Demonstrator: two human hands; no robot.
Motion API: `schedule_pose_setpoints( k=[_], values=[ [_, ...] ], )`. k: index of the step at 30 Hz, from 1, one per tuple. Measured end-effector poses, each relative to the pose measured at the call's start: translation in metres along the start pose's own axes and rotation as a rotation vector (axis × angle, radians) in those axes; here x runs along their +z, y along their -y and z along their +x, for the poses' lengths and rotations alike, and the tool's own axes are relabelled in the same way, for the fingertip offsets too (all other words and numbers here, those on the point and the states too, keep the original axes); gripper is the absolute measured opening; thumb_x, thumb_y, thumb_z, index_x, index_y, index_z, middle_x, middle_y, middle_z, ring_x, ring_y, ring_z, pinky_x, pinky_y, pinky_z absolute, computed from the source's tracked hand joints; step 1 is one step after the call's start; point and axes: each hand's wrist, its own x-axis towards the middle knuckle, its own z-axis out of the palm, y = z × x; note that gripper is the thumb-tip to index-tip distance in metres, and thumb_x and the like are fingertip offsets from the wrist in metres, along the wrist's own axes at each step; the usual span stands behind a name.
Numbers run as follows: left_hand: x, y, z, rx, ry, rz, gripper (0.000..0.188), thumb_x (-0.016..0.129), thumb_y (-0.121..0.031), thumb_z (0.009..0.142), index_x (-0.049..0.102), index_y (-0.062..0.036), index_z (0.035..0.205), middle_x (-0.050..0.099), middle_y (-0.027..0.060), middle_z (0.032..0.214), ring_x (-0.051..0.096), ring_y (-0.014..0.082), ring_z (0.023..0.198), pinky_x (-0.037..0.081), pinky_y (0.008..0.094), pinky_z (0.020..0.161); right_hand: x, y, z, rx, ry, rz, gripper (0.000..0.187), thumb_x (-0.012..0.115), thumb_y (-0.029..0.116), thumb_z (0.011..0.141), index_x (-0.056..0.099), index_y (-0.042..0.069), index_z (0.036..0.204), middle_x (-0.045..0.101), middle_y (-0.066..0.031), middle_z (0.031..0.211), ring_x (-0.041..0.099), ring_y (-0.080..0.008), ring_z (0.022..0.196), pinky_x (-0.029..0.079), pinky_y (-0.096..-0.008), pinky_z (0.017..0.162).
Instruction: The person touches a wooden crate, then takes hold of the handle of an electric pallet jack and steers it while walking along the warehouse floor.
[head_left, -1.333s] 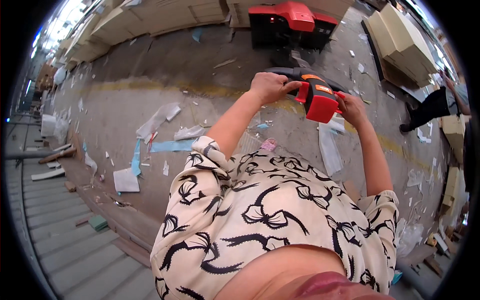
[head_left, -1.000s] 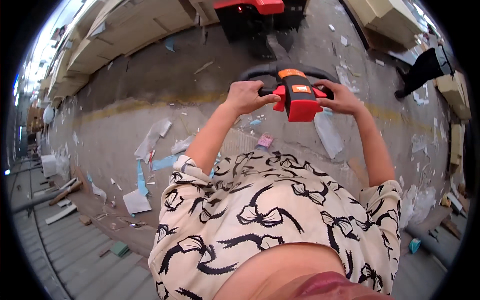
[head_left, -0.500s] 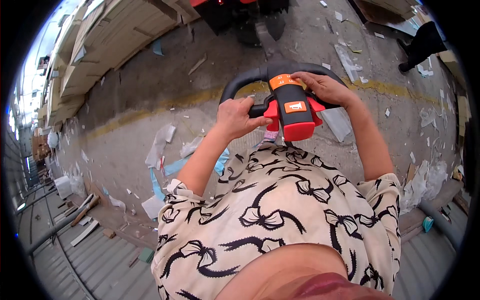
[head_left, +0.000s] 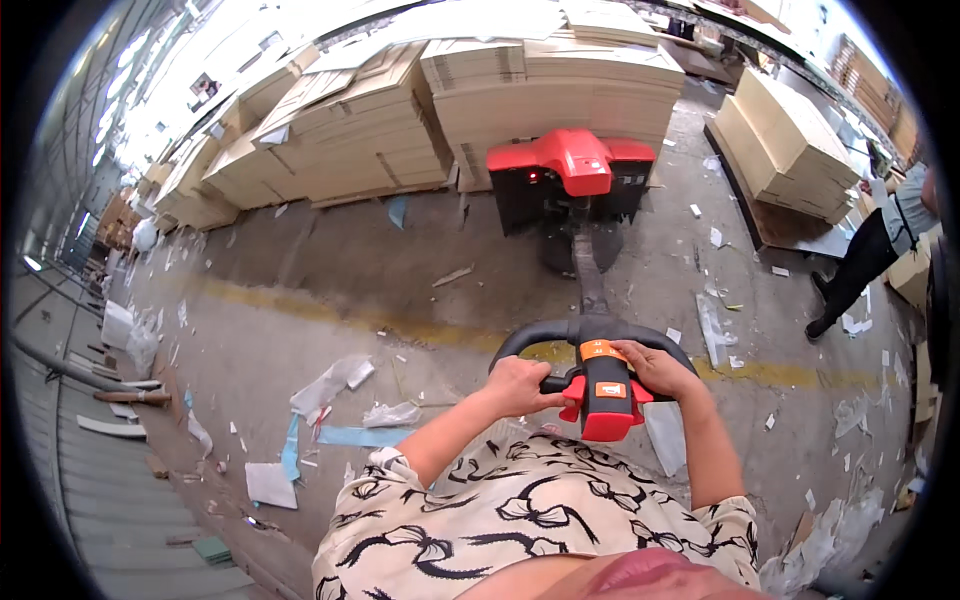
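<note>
In front of me is the tiller handle point(head_left: 603, 385) of a powered pallet truck, with a black loop, orange button panels and red thumb paddles. My left hand point(head_left: 520, 386) is closed round the left grip, its thumb reaching to the red paddle. On the other side, my right hand point(head_left: 655, 370) lies over the right grip, with fingers at the upper orange panel; its far fingers are partly hidden. A dark arm leads from the handle to the red and black truck body point(head_left: 575, 160), which stands close against stacked boards point(head_left: 560, 95).
More pale board stacks point(head_left: 350, 130) line the left back. A loaded pallet point(head_left: 785, 150) stands at the right back, near a person point(head_left: 870, 240) in dark trousers. Plastic scraps point(head_left: 335, 390) and paper litter the concrete floor, crossed by a yellow line point(head_left: 400, 328).
The view has tilted up, so the truck body and board stacks now show fully. The handle and both hands sit lower in the picture, with both hands still on the handle.
</note>
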Motion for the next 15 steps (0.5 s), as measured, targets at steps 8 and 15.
schedule_pose_setpoints(
  k=[8, 15],
  values=[
    [-0.030, -0.008, 0.016, -0.079, 0.265, -0.039, 0.065, 0.065, -0.068, 0.063, 0.061, -0.0050, 0.078, 0.063, 0.0144, 0.072, 0.063, 0.0312, 0.071, 0.049, 0.0383, 0.067, -0.006, 0.002, 0.006, 0.036, 0.006, 0.025, 0.045, 0.034, 0.041, 0.099, 0.052, 0.013, 0.128, 0.057, -0.0091, 0.124, 0.054, -0.0224, 0.113, 0.038, -0.0286, 0.098],
    [-0.047, -0.016, 0.037, -0.108, 0.648, -0.204, 0.063, 0.074, -0.058, 0.063, 0.060, -0.0034, 0.091, 0.062, 0.0140, 0.079, 0.060, 0.0287, 0.078, 0.046, 0.0352, 0.071, 0.000, -0.007, 0.009, 0.100, -0.003, 0.002, 0.048, 0.033, 0.048, 0.097, 0.053, 0.017, 0.128, 0.057, -0.0110, 0.125, 0.053, -0.0255, 0.114, 0.039, -0.0297, 0.097]
  ],
)
